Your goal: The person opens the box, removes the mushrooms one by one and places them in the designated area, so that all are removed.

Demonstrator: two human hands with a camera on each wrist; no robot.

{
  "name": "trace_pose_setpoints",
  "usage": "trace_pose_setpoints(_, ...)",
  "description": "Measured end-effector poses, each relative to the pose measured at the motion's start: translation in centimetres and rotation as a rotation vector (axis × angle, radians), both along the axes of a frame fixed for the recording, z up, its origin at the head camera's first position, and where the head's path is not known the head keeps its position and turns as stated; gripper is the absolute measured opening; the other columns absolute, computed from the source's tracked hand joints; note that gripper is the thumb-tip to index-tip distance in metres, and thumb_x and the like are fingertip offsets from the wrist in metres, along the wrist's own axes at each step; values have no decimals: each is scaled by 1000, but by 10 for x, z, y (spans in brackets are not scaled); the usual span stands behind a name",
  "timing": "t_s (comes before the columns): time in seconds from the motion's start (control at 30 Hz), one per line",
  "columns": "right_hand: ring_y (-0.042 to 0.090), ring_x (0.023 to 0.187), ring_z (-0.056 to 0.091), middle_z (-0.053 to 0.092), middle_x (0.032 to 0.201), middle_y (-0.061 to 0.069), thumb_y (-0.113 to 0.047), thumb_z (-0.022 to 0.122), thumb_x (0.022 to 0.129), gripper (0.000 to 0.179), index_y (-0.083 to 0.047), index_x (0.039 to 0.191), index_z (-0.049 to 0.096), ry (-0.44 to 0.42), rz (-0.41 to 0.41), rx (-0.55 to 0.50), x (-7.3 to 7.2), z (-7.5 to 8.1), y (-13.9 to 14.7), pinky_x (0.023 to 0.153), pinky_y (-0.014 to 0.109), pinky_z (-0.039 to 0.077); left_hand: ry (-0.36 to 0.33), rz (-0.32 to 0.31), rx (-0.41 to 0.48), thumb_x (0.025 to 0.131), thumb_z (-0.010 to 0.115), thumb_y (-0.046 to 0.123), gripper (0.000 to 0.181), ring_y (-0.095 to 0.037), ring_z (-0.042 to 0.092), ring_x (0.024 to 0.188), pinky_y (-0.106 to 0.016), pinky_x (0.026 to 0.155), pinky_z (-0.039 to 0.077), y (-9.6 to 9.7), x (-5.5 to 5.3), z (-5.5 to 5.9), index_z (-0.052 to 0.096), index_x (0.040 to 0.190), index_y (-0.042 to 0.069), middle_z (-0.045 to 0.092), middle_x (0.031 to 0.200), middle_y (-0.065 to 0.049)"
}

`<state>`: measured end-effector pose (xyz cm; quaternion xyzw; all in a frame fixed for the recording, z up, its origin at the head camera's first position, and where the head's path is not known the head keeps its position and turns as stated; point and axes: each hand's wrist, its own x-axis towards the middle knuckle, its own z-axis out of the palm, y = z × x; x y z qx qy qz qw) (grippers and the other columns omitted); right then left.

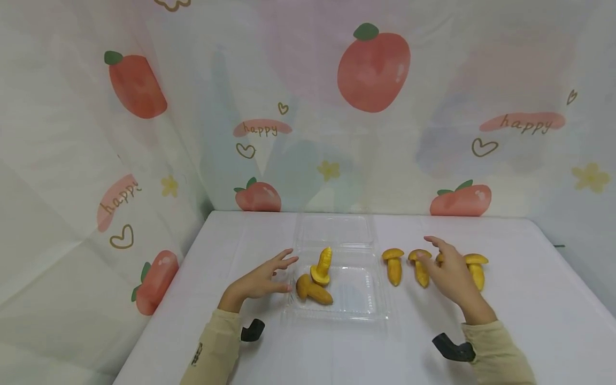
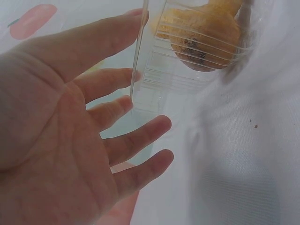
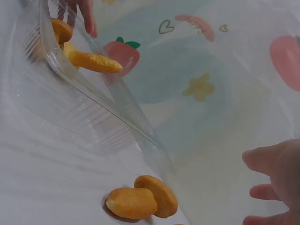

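A clear plastic clamshell box (image 1: 353, 293) lies with its lid (image 1: 335, 231) folded back. Inside at the left are two yellow-brown mushrooms: one (image 1: 324, 266) stands stem up, the other (image 1: 315, 290) lies on its side. My left hand (image 1: 260, 278) is beside the box's left wall, fingers spread; in the left wrist view some fingertips seem to meet the clear rim (image 2: 138, 61). To the right of the box, my right hand (image 1: 449, 272) hovers over a row of several mushrooms, fingers loosely bent and holding nothing. It partly hides one mushroom (image 1: 439, 258); others (image 1: 394, 267) (image 1: 421, 269) (image 1: 476, 271) show around it.
A white cloth (image 1: 317, 353) covers the table. Behind and to the left hangs a printed curtain (image 1: 308, 160) with fruit, hearts and flowers. Black curved pieces (image 1: 253, 330) (image 1: 453, 348) stick out by both sleeves.
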<state>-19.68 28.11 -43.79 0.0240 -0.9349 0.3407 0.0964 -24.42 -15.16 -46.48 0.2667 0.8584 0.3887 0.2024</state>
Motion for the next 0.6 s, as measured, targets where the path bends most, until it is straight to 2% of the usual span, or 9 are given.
trace_pose_setpoints(0.03,43,102,52,50,137,36,-31,58,103,58,6,146,44,1,1,10,0,0,-2,79,51,50,2,-2,1,96,69,16,73,-44,30,151,-64,118,32,0,0,0,33,158,6,10,172,-14)
trace_pose_setpoints(0.1,45,106,53,48,141,36,-33,57,103,59,5,147,43,-17,10,9,2,1,-6,81,52,52,3,-3,4,96,69,17,73,-45,30,150,-65,118,32,0,0,0,33,158,6,10,172,-14)
trace_pose_setpoints(0.17,51,120,50,45,145,36,-33,57,103,59,4,148,42,-24,18,3,2,3,-11,92,63,50,4,-3,5,96,69,16,73,-45,31,150,-64,118,32,0,0,1,33,158,6,10,172,-15)
trace_pose_setpoints(0.27,55,137,38,40,150,36,-29,58,103,58,3,148,41,-38,30,-12,3,4,-19,106,73,38,5,-2,4,96,69,16,73,-44,30,151,-64,118,33,1,0,3,33,158,6,10,171,-15)
trace_pose_setpoints(0.37,54,139,37,42,149,35,-24,59,101,55,2,147,44,-30,40,-7,2,3,-27,109,73,34,6,-1,5,96,69,17,73,-44,30,151,-64,118,33,1,0,3,33,158,6,10,171,-15)
trace_pose_setpoints(0.6,52,133,45,47,147,32,-23,61,101,54,1,146,45,9,80,-13,8,3,-43,106,72,39,-18,6,16,95,70,18,73,-42,31,151,-63,120,31,1,-1,-1,33,159,9,10,172,-12)
